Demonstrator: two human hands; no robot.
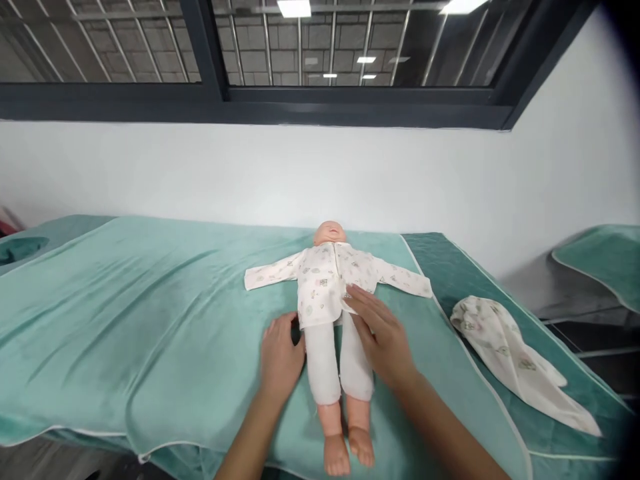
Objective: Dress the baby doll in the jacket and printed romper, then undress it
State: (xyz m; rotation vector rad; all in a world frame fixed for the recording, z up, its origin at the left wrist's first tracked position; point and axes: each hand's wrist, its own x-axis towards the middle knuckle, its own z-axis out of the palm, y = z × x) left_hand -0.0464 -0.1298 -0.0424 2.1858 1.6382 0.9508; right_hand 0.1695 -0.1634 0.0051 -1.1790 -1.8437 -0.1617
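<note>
A baby doll (330, 233) lies on its back, legs toward me. It wears a white long-sleeved baby shirt (320, 283) with a small print, sleeves spread to both sides. White fabric covers the upper legs (323, 367); the lower legs and feet are bare. My left hand (283, 350) rests beside the doll's hip at the shirt's lower edge, with thumb and index finger apart. Over the lower front of the shirt, my right hand (380, 333) has its fingertips on the front edge, the cloth pinched there. Its thumb tip is partly hidden.
Green padded cloth (175, 320) covers the table, with a darker green strip (430, 260) at right. A white printed garment (515, 360) lies crumpled there. Behind stand a white wall (250, 173) and a dark-framed window (360, 107). Another green-covered surface (605, 260) juts in at far right.
</note>
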